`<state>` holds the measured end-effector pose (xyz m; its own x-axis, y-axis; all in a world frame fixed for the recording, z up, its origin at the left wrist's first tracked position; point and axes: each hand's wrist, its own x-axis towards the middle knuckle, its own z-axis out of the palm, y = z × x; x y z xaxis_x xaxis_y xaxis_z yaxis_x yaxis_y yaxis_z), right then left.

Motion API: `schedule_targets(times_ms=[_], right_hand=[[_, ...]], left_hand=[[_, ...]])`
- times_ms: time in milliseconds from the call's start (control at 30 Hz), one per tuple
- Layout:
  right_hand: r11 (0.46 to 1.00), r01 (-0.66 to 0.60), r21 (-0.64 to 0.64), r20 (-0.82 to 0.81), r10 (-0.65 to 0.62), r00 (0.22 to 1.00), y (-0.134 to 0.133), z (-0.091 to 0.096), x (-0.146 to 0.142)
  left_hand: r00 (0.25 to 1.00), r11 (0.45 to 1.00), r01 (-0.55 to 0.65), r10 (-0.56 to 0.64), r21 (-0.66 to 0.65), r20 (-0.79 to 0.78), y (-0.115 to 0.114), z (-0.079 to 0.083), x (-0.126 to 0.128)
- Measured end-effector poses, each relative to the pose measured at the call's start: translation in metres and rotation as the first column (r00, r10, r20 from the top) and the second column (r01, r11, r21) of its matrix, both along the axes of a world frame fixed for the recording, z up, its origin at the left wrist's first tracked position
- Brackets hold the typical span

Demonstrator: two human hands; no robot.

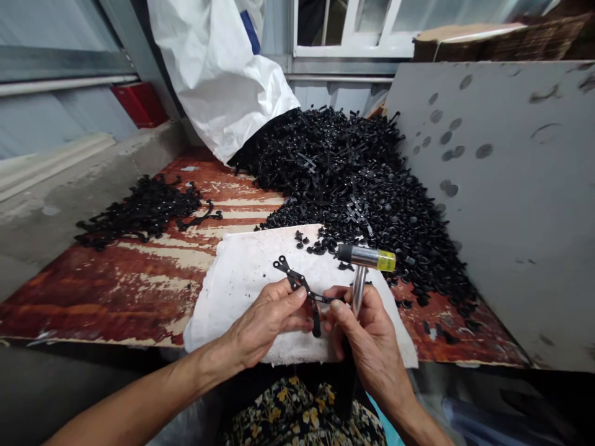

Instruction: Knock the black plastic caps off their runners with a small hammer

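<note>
Between finger and thumb, my left hand (272, 316) grips a black jointed linkage (294, 277) with silvery rivets and round ends. My right hand (367, 328) pinches the right-hand end of that linkage and also holds a small hammer (359, 279). The hammer stands head up, with a black face on the left and a yellow face on the right; its lower handle is hidden in the palm. Both hands are over a white cloth (232, 272). Some loose black caps (318, 248) lie at the cloth's far edge.
A large heap of black parts (320, 155) covers the back of the worn red board (153, 279), spilling from a white sack (218, 68). To the left sits a smaller pile of black linkages (144, 210). A grey panel (502, 186) stands along the right.
</note>
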<state>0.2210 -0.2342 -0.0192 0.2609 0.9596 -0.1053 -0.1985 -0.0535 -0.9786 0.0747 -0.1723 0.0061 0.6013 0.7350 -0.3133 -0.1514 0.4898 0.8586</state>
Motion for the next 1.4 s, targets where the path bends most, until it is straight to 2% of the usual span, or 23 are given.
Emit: schedule_targets(times_ms=[233,367,567,700,933,1133,1300,1400], right_hand=[[0.999,0.007,-0.036,-0.022,-0.008,1.0,0.0,-0.001,-0.001],[0.999,-0.008,-0.052,-0.035,0.006,0.999,-0.001,-0.002,-0.002],[0.994,-0.075,-0.08,-0.062,0.07,0.996,0.002,-0.004,-0.01],[0.992,-0.098,-0.084,-0.073,0.092,0.993,0.006,-0.003,-0.009],[0.998,-0.008,-0.059,-0.081,0.004,0.997,0.008,-0.004,0.001],[0.999,-0.017,-0.035,-0.143,0.012,0.99,0.009,-0.008,0.003],[1.0,-0.007,-0.028,-0.174,0.002,0.985,0.009,-0.016,0.003],[0.999,-0.017,-0.032,-0.175,0.011,0.985,0.009,-0.014,0.004]], left_hand=[[0.999,0.998,0.033,-0.032,-0.046,0.02,0.006,-0.005,-0.005],[0.994,0.998,0.019,-0.024,-0.053,-0.103,0.015,-0.004,-0.01],[0.97,0.998,0.045,-0.036,0.034,-0.241,0.03,-0.001,-0.01],[0.945,0.992,0.061,-0.022,0.107,-0.326,0.051,0.002,-0.005],[0.889,0.962,0.072,0.058,0.264,-0.454,0.098,0.001,-0.003],[0.877,0.988,0.047,0.031,0.149,-0.479,0.108,0.0,0.0],[0.882,0.986,0.05,0.032,0.161,-0.47,0.111,-0.002,0.001],[0.891,0.981,0.064,0.027,0.185,-0.453,0.112,-0.004,0.001]])
